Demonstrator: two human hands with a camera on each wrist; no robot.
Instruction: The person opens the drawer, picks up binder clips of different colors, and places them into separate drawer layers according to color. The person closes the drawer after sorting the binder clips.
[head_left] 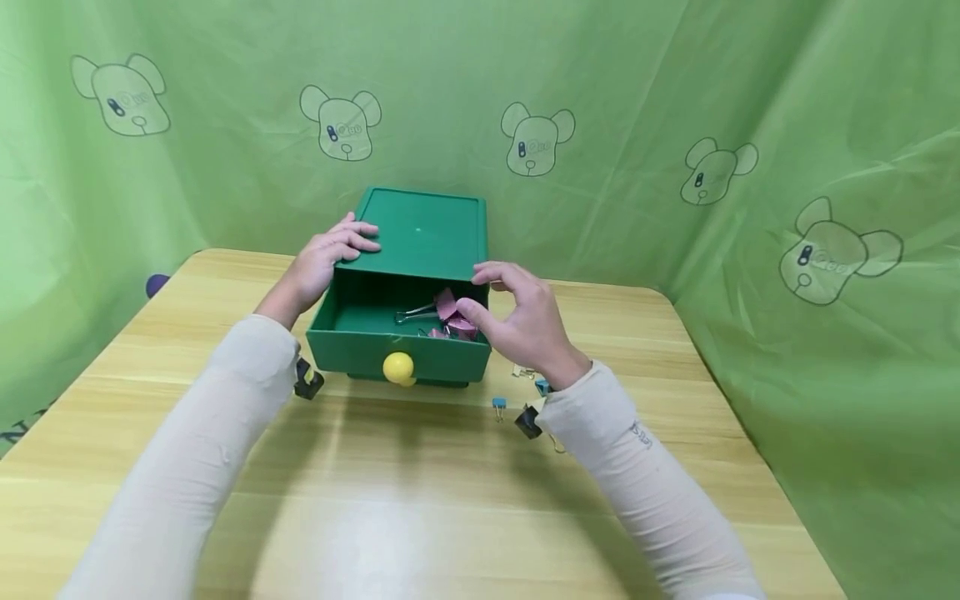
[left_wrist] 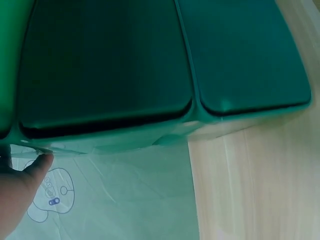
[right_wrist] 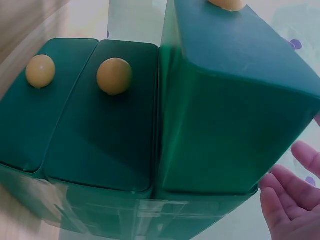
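Note:
A green drawer cabinet stands on the table, its top drawer pulled out by a yellow knob's side. Pink binder clips lie inside at the right, some with silver handles showing. My left hand rests on the cabinet's top left edge, fingers extended over the lid; in the left wrist view its thumb lies along the side. My right hand is at the upper right corner, fingers loosely bent and thumb over the drawer's side, holding nothing. Two lower drawers, one with a yellow knob, look closed in the right wrist view.
On the wooden table, a black binder clip lies left of the cabinet. To the right lie a blue binder clip, another black one and more, partly behind the right wrist. A green curtain hangs behind.

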